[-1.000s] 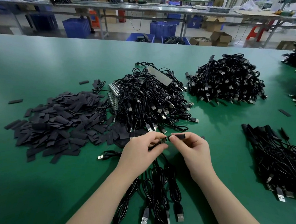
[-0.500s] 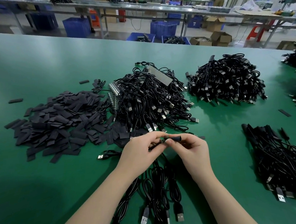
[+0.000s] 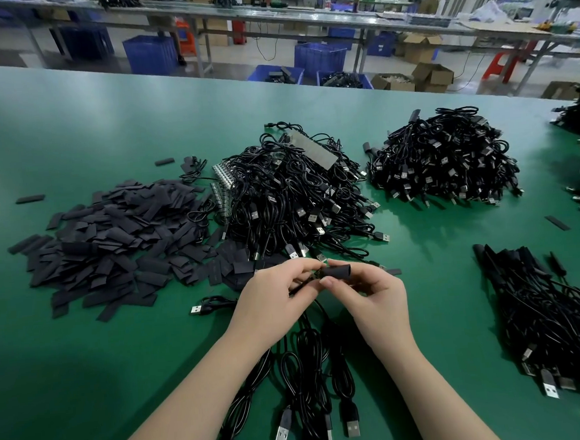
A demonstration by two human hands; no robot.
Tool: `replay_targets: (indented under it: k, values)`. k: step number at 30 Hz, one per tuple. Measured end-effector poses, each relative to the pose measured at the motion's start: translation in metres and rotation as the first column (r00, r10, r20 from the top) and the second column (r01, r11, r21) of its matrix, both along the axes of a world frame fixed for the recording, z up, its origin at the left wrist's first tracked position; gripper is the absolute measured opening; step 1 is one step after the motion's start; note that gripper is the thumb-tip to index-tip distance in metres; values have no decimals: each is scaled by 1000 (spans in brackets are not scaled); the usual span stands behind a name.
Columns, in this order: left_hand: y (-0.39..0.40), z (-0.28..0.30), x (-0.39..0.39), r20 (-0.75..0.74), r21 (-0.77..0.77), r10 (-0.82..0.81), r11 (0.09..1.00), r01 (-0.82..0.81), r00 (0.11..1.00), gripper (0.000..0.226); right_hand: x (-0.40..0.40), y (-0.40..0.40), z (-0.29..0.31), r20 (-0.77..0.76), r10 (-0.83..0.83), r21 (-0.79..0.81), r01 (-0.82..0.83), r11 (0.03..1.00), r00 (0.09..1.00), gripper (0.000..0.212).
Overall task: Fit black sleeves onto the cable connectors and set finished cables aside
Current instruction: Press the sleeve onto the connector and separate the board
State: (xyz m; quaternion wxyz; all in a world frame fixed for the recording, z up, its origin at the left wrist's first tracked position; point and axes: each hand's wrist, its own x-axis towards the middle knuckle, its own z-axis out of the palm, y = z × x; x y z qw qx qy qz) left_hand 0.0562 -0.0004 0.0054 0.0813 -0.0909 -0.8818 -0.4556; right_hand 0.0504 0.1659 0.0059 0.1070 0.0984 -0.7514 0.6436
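Two hands working at tabletop (image 3: 101, 336) centre: left hand (image 3: 273, 298) pinching a cable connector (image 3: 315, 277), right hand (image 3: 372, 294) pinching a black sleeve (image 3: 337, 272) at its 3 o'clock. Sleeving in progress; next, probably pushing the sleeve fully home.

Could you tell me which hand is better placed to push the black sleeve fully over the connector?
Probably the right hand: it already pinches the black sleeve, while the left hand holds the cable at its connector end.
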Motion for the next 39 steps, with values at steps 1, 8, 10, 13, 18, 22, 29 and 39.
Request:
replay_targets:
  k: [1, 8, 10, 13, 18, 22, 29, 39]
  values:
    - [0, 0, 0, -2, 2, -2, 1000, 2, 1000, 30, 0, 0, 0, 4, -1, 0, 1, 1000, 1000, 22]
    - [2, 3, 1, -22, -1, -24, 1000, 24, 999, 35, 0, 0, 0, -6, -23, -12, 23, 1000, 1000, 30]
    - [2, 3, 2, -31, -13, -23, 1000, 22, 999, 36, 0, 0, 0, 8, -19, -15, 19, 1000, 1000, 31]
    - [1, 3, 3, -51, -38, -13, 999, 11, 999, 41, -2, 1, 0, 49, -13, -27, 15, 1000, 999, 28]
    - [0, 5, 3, -99, -98, -55, 994, 45, 994, 46, -3, 4, 5, 100, 83, -60, -77, 995, 992, 21]
    - [-1, 4, 2, -101, -134, -78, 989, 64, 992, 49, -3, 7, 6, 134, 147, -70, -138, 988, 980, 20]
    - [-9, 3, -1, 3, -193, -169, 967, 166, 986, 62, -3, 6, 2, 176, 143, -34, -139, 990, 974, 13]
    - [-12, 13, 1, -164, -227, 48, 970, -85, 985, 15, -4, 8, 5, 189, 110, -99, -93, 991, 976, 23]
